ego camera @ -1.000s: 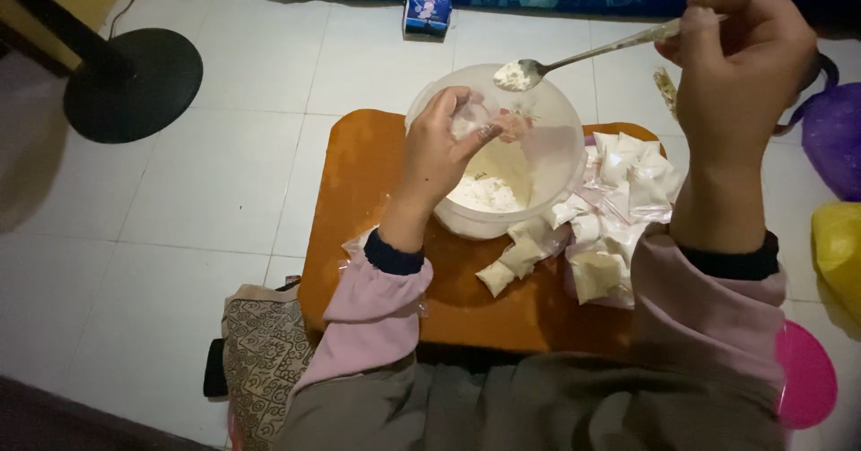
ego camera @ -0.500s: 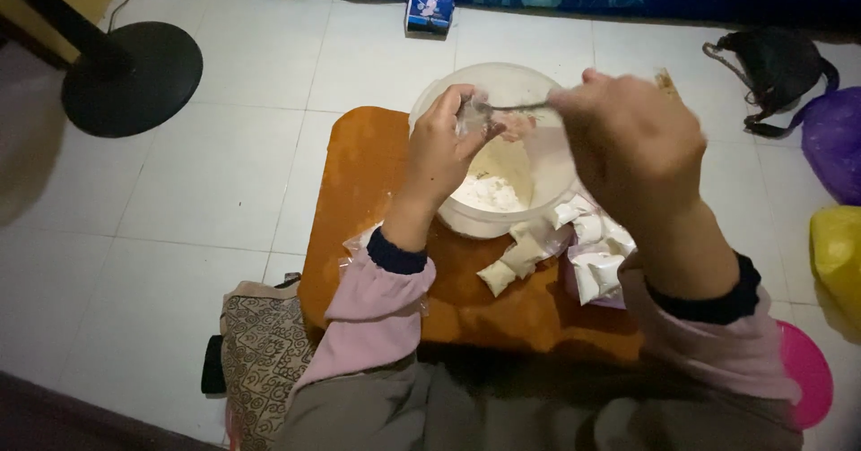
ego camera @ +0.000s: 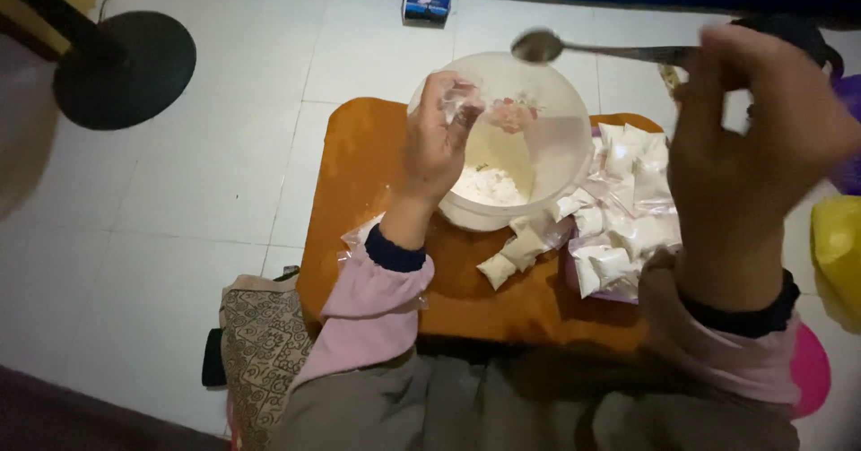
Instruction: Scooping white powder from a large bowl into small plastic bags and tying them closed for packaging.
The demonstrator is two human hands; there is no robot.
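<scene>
Small clear bag (ego camera: 462, 101) in left hand (ego camera: 435, 142) blurred; spoon (ego camera: 574, 49) handle hidden in right hand (ego camera: 753, 137)

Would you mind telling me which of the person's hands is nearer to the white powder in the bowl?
Left. The left hand hangs over the bowl rim, just above the white powder, pinching a small clear bag. The right hand is off to the right, raising the spoon.

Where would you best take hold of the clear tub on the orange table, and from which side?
Grip the tub by its upper rim from the far side: the left hand and spoon crowd the near rim, and packets flank its right.
</scene>
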